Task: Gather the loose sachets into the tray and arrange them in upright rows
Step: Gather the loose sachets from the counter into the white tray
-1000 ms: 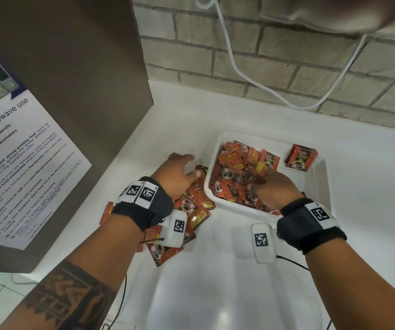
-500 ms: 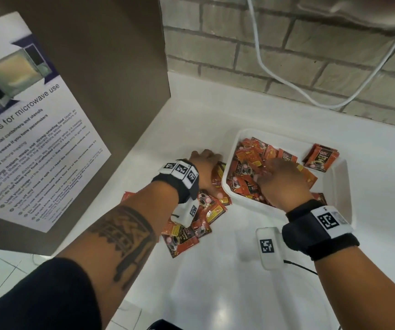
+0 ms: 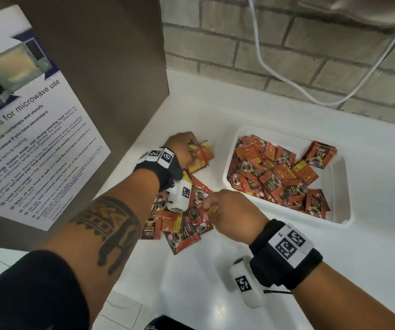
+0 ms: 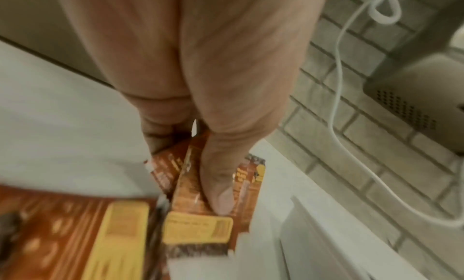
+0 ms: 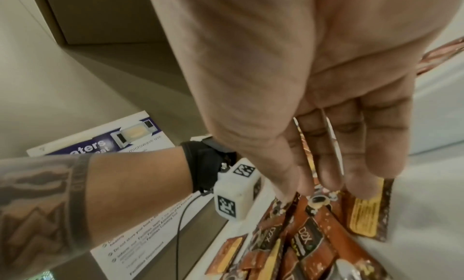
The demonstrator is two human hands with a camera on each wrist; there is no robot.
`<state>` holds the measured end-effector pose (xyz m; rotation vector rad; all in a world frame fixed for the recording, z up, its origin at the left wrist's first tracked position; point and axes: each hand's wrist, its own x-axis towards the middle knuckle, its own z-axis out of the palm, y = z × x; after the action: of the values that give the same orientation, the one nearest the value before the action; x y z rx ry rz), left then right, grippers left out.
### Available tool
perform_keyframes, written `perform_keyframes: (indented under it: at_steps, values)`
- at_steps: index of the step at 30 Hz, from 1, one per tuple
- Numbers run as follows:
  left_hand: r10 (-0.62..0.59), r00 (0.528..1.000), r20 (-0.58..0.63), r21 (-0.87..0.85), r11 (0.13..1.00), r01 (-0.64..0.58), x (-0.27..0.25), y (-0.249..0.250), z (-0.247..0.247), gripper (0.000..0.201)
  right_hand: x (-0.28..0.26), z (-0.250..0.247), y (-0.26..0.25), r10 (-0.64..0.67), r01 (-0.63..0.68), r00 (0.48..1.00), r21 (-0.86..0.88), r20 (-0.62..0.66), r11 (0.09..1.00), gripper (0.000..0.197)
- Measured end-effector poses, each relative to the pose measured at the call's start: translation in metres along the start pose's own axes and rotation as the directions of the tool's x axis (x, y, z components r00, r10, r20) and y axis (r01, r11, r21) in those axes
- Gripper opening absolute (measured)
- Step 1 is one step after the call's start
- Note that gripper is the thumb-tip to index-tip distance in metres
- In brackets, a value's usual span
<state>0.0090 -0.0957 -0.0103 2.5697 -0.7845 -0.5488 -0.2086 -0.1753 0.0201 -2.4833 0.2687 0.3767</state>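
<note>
A white tray (image 3: 341,198) on the counter holds several orange-red sachets (image 3: 275,179) lying jumbled; a small bundle (image 3: 320,154) leans in its far corner. Left of the tray, a loose pile of sachets (image 3: 179,225) lies on the counter. My left hand (image 3: 188,145) is behind that pile and grips a bunch of sachets (image 3: 201,154). In the left wrist view its thumb (image 4: 220,193) presses on that bunch (image 4: 198,228). My right hand (image 3: 212,206) is at the pile's right edge, pinching a sachet (image 3: 213,209) between thumb (image 5: 288,185) and fingers (image 5: 328,171).
A brown cabinet side (image 3: 101,67) with a microwave notice (image 3: 32,144) stands close on the left. A brick wall (image 3: 287,55) with a hanging white cable (image 3: 275,75) runs behind. The white counter (image 3: 203,294) continues toward me and to the right of the tray.
My right hand has left the tray and moved left onto the loose pile. My left hand has moved back from the pile, holding a bunch of sachets.
</note>
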Motion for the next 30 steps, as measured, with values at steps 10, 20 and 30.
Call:
perform_keyframes:
  at_steps: [10,20,30]
  values:
    - [-0.182,0.965,-0.191,-0.341,0.934,0.109,-0.054,-0.046,-0.058,0.049,0.057,0.015,-0.040,0.125,-0.126,0.992,-0.052,-0.018,0.991,0.050]
    - [-0.279,0.882,0.380,-0.206,0.904,0.374,-0.136,-0.078,-0.017,0.035,0.108,0.029,-0.059,0.309,-0.302,0.951,-0.153,0.022,0.941,0.086]
    - [-0.226,0.949,0.220,-0.302,0.909,0.287,-0.119,-0.074,-0.018,0.035,0.115,0.017,-0.056,0.143,-0.139,0.988,0.071,-0.052,0.988,0.047]
